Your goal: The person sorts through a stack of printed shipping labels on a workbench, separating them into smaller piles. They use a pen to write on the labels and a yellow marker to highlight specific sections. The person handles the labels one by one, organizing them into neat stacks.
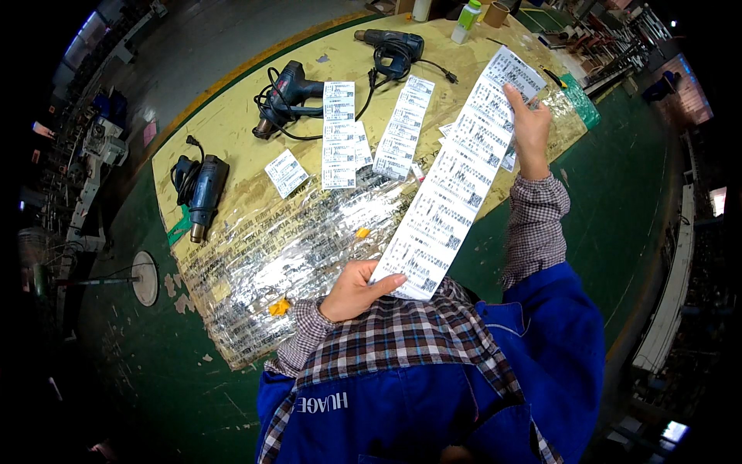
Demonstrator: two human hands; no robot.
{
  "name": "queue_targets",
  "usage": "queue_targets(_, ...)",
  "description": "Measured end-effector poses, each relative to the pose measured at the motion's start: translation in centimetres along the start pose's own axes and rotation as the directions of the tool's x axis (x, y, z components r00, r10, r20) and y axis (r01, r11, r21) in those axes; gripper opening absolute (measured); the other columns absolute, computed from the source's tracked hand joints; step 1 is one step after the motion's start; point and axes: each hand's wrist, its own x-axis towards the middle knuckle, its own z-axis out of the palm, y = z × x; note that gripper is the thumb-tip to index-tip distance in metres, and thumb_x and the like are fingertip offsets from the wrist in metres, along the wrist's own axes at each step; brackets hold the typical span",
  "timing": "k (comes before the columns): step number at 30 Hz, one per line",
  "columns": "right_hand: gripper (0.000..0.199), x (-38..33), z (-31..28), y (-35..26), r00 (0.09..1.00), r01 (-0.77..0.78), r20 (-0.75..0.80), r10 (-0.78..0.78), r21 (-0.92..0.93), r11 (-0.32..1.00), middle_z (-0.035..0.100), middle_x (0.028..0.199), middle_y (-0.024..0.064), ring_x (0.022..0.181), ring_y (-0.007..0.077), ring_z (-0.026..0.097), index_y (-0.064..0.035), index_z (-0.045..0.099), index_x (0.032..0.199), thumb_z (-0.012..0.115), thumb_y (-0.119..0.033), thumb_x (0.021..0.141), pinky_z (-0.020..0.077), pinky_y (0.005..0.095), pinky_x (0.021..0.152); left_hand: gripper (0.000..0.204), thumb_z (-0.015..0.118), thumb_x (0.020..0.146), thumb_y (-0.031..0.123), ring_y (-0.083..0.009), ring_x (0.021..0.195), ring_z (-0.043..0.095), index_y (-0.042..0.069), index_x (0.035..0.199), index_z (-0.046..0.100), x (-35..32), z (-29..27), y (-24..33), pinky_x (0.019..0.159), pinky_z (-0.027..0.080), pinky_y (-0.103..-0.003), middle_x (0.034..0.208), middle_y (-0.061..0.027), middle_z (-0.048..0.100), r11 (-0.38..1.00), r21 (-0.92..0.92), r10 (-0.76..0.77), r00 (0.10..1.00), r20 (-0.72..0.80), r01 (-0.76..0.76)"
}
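A long white strip of printed labels [452, 182] stretches at a slant between my two hands, above the near edge of the table. My left hand [362, 291] pinches its lower end, thumb on top. At the upper end, my right hand [530, 127] grips the strip's right edge, with the thumb over the print. Under the strip lie more label sheets, mostly hidden. To the left on the table rest another label strip [404, 127], a further label strip [338, 139] overlapping a smaller piece, and a short label piece [286, 173].
Two heat guns, one [207, 193] at the left and one [287, 100] further back, lie on the yellow table [232, 147] with a corded power tool [393, 50]. A green-capped bottle [466, 22] stands at the back. Clear tape covers the near surface, with yellow scraps [279, 307].
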Motion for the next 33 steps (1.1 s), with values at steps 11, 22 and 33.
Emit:
queue_targets(11,0.035,3.8,-3.1,1.0,0.992,0.101,-0.063,-0.114,-0.176,0.979,0.068,0.080,0.0108,0.064,0.0119,0.062,0.0069,0.065,0.091,0.072,-0.025,0.079,0.0485,0.0252,0.057,0.025,0.059,0.089,0.014,-0.0124,0.084,0.062,-0.006,0.104,0.062,-0.3,-0.2,-0.4,0.074,0.050,-0.026,0.096,-0.0137,0.067,1.000,-0.010,-0.020,0.999,-0.025,0.019)
queue_targets(22,0.037,5.9,-4.9,1.4,0.992,0.017,-0.114,-0.059,-0.345,0.938,0.066,0.088,0.0103,0.072,0.0121,0.061,0.0084,0.062,0.097,0.072,-0.023,0.079,0.0479,0.0247,0.063,0.024,0.059,0.089,0.014,-0.0114,0.083,0.061,-0.006,0.102,0.063,-0.7,-0.3,-0.1,0.073,0.050,-0.026,0.094,-0.0133,0.067,0.997,0.070,0.019,0.999,-0.032,-0.016)
queue_targets(33,0.048,7.4,-6.6,0.5,0.982,0.054,-0.130,-0.138,-0.507,0.860,0.067,0.086,0.0113,0.073,0.0137,0.062,0.0094,0.063,0.096,0.073,-0.033,0.076,0.0477,0.0269,0.065,0.027,0.057,0.091,0.015,-0.0089,0.085,0.060,-0.004,0.110,0.061,-0.6,-0.5,0.2,0.076,0.049,-0.024,0.098,-0.0091,0.067,0.999,0.043,0.010,1.000,-0.016,-0.009)
